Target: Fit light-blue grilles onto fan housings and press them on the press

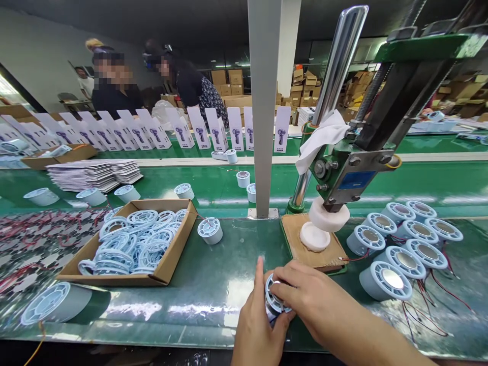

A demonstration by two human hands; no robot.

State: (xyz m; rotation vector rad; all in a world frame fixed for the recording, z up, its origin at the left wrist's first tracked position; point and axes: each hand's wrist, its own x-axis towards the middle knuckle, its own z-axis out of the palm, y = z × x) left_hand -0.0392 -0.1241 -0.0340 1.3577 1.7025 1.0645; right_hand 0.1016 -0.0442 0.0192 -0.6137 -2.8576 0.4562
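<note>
A light-blue round plastic housing (pixel 273 301) with a spoked ring on top is between my hands at the front edge of the bench. My left hand (pixel 258 323) grips it from the left, thumb at the near side and one finger pointing forward. From the right, my right hand (pixel 305 292) closes its fingers over the top ring. They hide much of the housing. Just beyond stands a green press with a white round pressing head (pixel 329 215) raised over a white round seat (pixel 314 237). To the right, several housings with silver discs (pixel 392 277) and thin wires stand grouped.
A cardboard tray (pixel 171 264) of loose blue rings lies left, beside a housing (pixel 63 305) and flat parts with red wires (pixel 30 244). A grey post (pixel 263 112) rises ahead. Upright printed boxes (pixel 181 133) line the far belt. Two people stand behind it.
</note>
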